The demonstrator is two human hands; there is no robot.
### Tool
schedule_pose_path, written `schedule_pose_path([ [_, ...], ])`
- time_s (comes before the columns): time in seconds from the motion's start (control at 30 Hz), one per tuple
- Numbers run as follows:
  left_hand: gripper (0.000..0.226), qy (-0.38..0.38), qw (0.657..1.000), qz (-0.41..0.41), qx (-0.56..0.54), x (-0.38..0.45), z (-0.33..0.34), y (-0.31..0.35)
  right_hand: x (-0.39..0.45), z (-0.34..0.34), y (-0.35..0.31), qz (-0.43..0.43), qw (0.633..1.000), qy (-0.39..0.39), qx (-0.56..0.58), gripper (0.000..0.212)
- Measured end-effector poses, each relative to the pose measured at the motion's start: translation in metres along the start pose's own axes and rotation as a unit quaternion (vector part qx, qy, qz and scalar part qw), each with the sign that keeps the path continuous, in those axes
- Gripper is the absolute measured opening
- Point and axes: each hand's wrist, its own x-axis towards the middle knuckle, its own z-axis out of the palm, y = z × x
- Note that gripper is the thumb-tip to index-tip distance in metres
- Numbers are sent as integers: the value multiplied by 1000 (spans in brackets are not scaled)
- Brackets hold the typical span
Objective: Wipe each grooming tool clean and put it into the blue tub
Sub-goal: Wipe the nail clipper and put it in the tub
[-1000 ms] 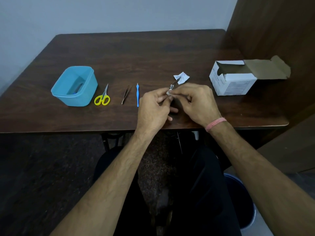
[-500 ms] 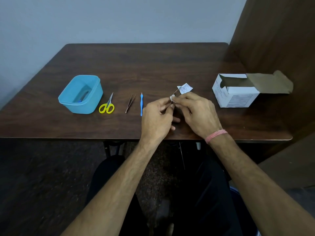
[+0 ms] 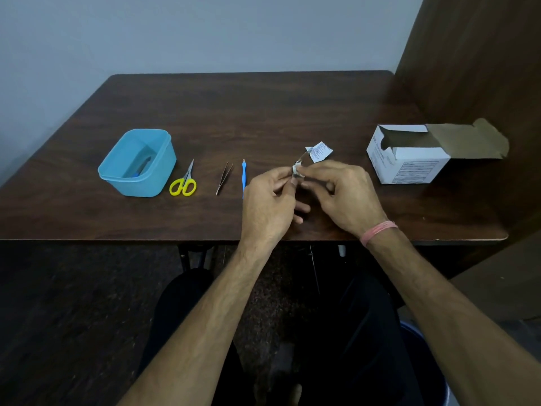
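Observation:
Just above the table's front middle, my left hand (image 3: 270, 200) pinches a small metal grooming tool (image 3: 303, 157) whose tip pokes up and away. My right hand (image 3: 341, 194) pinches a small white wipe (image 3: 297, 170) wrapped round that tool. The blue tub (image 3: 137, 164) stands at the left with a dark tool lying inside. Between the tub and my hands lie yellow-handled scissors (image 3: 184, 181), tweezers (image 3: 224, 177) and a thin blue-handled tool (image 3: 243, 178).
A torn white wipe wrapper (image 3: 320, 151) lies just behind my hands. An open white cardboard box (image 3: 409, 155) sits at the right, beside a wooden wall panel (image 3: 474, 54). The dark wooden table (image 3: 234, 112) ends at its front edge by my wrists.
My hands have stayed together on the tool and wipe, with small finger shifts. The camera has tilted, so the table sits lower in view.

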Motion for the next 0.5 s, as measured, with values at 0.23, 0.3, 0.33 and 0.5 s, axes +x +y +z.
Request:
schedule_pose_path([
  [0.23,25,-2,1000,8,11,-1,0,-1,-1,0,4,-3,1000,23,15,18],
  [0.3,27,-7,1000,10,11,-2,0,1,-1,0,3,1,1000,29,11,19],
  [0.33,26,-10,1000,10,11,-2,0,1,-1,0,3,4,999,31,10,20],
  [0.5,26,-16,1000,8,10,-1,0,2,-3,0,-4,-25,998,47,-32,24],
])
